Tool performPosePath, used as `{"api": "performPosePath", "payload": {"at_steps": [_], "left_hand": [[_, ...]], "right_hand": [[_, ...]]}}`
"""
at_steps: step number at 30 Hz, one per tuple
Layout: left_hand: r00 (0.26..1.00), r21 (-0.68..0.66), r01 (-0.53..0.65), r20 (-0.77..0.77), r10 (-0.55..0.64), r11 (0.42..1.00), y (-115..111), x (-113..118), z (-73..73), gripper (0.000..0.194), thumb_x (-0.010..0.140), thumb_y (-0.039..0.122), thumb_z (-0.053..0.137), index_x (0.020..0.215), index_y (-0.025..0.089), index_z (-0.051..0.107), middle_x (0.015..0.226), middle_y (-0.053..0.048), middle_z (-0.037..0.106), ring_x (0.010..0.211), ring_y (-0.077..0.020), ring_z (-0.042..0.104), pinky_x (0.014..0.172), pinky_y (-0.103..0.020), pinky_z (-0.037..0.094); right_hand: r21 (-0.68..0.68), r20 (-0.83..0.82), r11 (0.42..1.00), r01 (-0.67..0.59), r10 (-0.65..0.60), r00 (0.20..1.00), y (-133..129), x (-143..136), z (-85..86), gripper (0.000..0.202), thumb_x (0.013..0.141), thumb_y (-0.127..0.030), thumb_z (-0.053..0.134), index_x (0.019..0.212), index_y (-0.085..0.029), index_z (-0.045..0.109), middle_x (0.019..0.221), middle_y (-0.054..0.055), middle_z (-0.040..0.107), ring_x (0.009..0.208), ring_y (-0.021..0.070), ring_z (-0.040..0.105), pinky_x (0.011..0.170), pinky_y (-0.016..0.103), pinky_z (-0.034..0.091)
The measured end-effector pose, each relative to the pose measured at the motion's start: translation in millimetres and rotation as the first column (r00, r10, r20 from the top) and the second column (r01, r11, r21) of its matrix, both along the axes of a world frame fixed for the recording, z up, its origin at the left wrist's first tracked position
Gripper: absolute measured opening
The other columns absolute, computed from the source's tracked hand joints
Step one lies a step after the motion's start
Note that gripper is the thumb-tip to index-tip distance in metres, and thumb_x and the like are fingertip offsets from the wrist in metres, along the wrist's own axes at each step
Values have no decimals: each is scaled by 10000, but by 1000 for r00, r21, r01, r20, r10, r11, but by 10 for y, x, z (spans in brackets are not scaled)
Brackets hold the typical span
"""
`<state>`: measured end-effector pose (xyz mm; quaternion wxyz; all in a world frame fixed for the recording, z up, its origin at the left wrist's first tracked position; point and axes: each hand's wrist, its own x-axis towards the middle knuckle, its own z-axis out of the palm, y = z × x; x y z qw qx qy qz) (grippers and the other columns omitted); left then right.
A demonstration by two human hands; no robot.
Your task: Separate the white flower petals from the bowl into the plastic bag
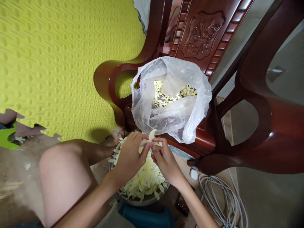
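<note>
Between the fingertips of both my hands is a pale cream flower [152, 134], its petals partly hidden by the fingers. My left hand [133, 152] pinches it from the left, and my right hand [165, 158] pinches it from the right, the two hands touching or nearly so. Below them is a round basin [144, 201] heaped with white-yellow flowers [142, 183]. Just beyond the hands, a translucent white plastic bag [171, 118] sits open on a wooden chair seat [201, 139]. Small pale pieces [163, 98] lie inside the bag.
Carved dark-red chair back [203, 34] rises behind the bag, with curved armrests on both sides. A yellow foam mat [59, 63] covers the left. At lower right are a coiled grey cable [220, 196], a white object [193, 173] and a dark remote-like object [182, 205]. A bare knee [61, 164] is beside the basin.
</note>
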<state>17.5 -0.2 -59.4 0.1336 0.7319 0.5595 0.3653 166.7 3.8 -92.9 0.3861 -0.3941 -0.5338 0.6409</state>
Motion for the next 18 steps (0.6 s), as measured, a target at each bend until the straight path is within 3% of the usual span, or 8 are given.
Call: {"api": "performPosePath", "payload": {"at_steps": [2, 4, 7, 9, 12, 15, 18], "left_hand": [[991, -65, -49, 123, 56, 997, -19, 9, 53, 194, 910, 372, 543, 946, 186, 586, 845, -48, 601, 768, -184, 541, 569, -267, 398], [937, -288, 37, 344, 67, 957, -30, 18, 106, 265, 892, 456, 542, 910, 194, 576, 690, 6, 520, 609, -142, 481, 489, -240, 353], [744, -557, 351, 654, 136, 753, -10, 29, 146, 388, 872, 587, 506, 832, 202, 528, 515, 90, 321, 433, -89, 344, 434, -218, 328], [681, -579, 431, 712, 172, 692, 26, 39, 140, 402, 856, 605, 523, 824, 204, 513, 468, 111, 298, 383, -75, 304, 415, -213, 329], [743, -506, 339, 661, 104, 793, 86, 51, 101, 318, 828, 509, 614, 836, 200, 543, 526, 74, 469, 445, -95, 443, 451, -214, 380], [850, -401, 191, 524, 53, 896, 124, 46, 65, 232, 826, 407, 625, 780, 202, 527, 693, 11, 615, 662, -154, 620, 538, -227, 439], [888, -381, 141, 457, 54, 914, 137, 23, 67, 207, 842, 368, 590, 769, 219, 467, 686, 16, 617, 688, -178, 656, 549, -239, 450]], "right_hand": [[30, 6, 999, 35, -35, 999, 5, 15, 21, 264, 973, -483, 441, 1084, -246, 410, 618, -86, 348, 522, 108, 346, 490, 215, 264], [103, 34, 994, 45, -49, 998, 13, 55, 70, 243, 988, -455, 418, 1119, -250, 434, 642, -73, 348, 548, 116, 361, 516, 225, 287], [295, 174, 955, -38, -14, 985, 36, 127, 160, 260, 1006, -385, 399, 1219, -266, 488, 687, -43, 421, 598, 132, 415, 588, 252, 335], [366, 254, 927, -84, -13, 967, 63, 159, 187, 292, 1010, -358, 389, 1268, -274, 498, 671, -41, 444, 577, 139, 422, 590, 261, 338], [372, 317, 928, -25, -101, 943, 110, 164, 149, 342, 1015, -359, 367, 1335, -258, 432, 698, -34, 493, 597, 150, 473, 626, 268, 378], [372, 331, 926, 65, -198, 922, 135, 142, 88, 360, 1024, -363, 321, 1356, -229, 362, 830, 9, 548, 720, 168, 545, 702, 283, 434], [452, 434, 892, -2, -219, 874, 128, 133, 93, 336, 1027, -316, 286, 1331, -215, 388, 882, 44, 583, 763, 190, 578, 683, 285, 437]]}}
